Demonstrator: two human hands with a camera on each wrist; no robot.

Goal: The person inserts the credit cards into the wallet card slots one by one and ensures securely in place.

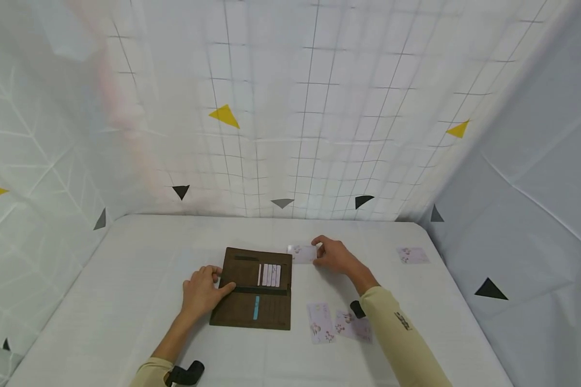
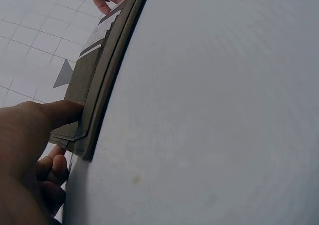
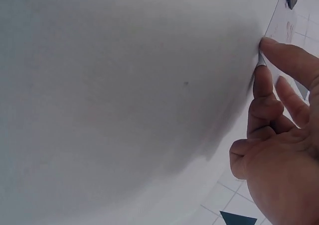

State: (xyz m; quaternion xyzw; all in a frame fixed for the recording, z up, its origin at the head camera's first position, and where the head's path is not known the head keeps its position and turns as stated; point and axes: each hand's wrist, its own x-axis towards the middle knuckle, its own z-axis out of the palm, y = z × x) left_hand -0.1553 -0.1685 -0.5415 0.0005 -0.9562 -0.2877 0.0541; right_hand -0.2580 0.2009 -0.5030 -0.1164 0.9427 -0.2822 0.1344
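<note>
Currently, a lengthwise card and a crosswise card are seen nearest, flat on the white table. Beyond and left of them, the brown wallet is spread open; pale cards are slotted in its far panel, a blue strip in its near one. Its left edge is pinched by the left hand, thumb on top, fingers beneath. Wallet is judged light and floppy at the fold; best held by an outer edge, clear of the slots. By its far right corner, a printed card is gripped at its right end by the right hand. Whether card and wallet touch can't be told from here. Card is judged thin, springy, slick; best taken lightly by the edges near one end, since it could be bowed by a hard squeeze. Well apart at right, a far card is seen; behind, the table is backed by a gridded curtain.
</note>
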